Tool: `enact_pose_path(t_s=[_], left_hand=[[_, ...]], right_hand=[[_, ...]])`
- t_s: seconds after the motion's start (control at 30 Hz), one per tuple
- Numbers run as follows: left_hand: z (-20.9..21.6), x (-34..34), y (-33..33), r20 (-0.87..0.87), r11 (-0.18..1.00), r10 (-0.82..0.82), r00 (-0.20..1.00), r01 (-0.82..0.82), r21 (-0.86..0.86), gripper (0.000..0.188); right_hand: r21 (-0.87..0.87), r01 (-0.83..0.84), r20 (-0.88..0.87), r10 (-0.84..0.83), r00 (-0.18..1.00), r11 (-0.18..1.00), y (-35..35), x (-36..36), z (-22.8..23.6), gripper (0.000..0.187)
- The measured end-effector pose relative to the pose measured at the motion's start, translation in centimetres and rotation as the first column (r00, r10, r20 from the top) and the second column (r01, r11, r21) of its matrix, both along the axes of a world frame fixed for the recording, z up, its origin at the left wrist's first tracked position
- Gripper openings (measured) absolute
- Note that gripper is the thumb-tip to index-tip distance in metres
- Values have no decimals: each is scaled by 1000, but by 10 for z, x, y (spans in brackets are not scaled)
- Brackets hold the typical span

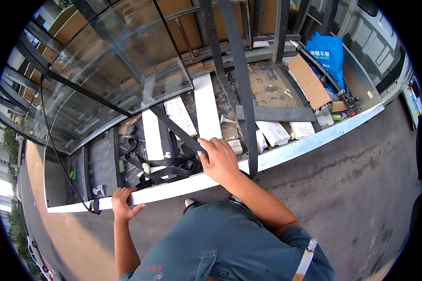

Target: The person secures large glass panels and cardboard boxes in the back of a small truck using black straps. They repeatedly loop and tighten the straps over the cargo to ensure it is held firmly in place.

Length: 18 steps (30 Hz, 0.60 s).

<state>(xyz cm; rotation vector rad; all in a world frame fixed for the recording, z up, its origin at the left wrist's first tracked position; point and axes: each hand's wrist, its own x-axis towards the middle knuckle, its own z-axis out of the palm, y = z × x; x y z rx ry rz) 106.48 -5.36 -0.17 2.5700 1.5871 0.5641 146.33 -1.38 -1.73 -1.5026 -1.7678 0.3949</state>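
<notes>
My right hand (219, 158) is closed round a flat black strap (183, 134), just inside the white side panel (169, 191) of a truck bed. The strap runs up and left from my fist toward upright glass panes (122, 51). Lower left, my left hand (125, 204) hooks its fingers over the top edge of the same panel, thumb out to the side. Between the hands, a loose heap of black webbing (173, 168) lies on the bed. What sits inside my right fist is partly hidden.
White foam strips (205, 100) and foam blocks (272, 133) lie in the bed. Another black strap (241, 79) crosses the panel at right. A blue bag (327, 54), a caulking gun (321, 70) and cardboard (309, 82) fill the right end. A cigarette (305, 261) shows at lower right.
</notes>
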Motion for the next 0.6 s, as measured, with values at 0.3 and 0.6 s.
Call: enact_pose_path(t_s=[0.3,0.6], left_hand=[[1,-2,-1,-32,998,50,998,-50,24,75],[-3,-6,-3,-19,995,82,996,-81,58,76]], right_hand=[[47,298,-383,-258,887,953,74,101,59,53],[-225,-198,-800,-66,596,954,89,115,47,48]])
